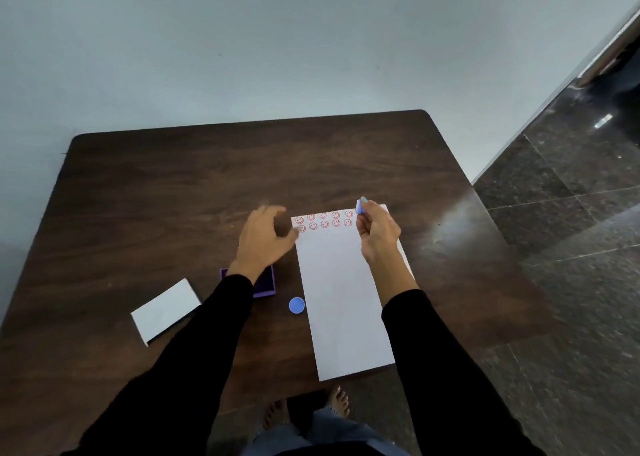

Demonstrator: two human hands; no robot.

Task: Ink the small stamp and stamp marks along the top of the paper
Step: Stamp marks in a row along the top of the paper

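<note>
Your right hand (pixel 377 228) pinched the stamp (pixel 360 207), lifted just above the paper's (pixel 341 292) top right corner; your left hand (pixel 265 237) lay loosely open, empty, beside its top left. Stamping seemed underway; next probably needed re-inking at the pad (pixel 266 284).

The right hand (pixel 377 228) pinches a small blue stamp (pixel 360 207) above the top right corner of the white paper (pixel 341 299), beside two rows of red smiley marks (pixel 324 220). The left hand (pixel 265 237), blurred, hovers loosely curled by the paper's top left corner, above a purple ink pad (pixel 266 287) on the dark worktop (pixel 173 195).
</note>
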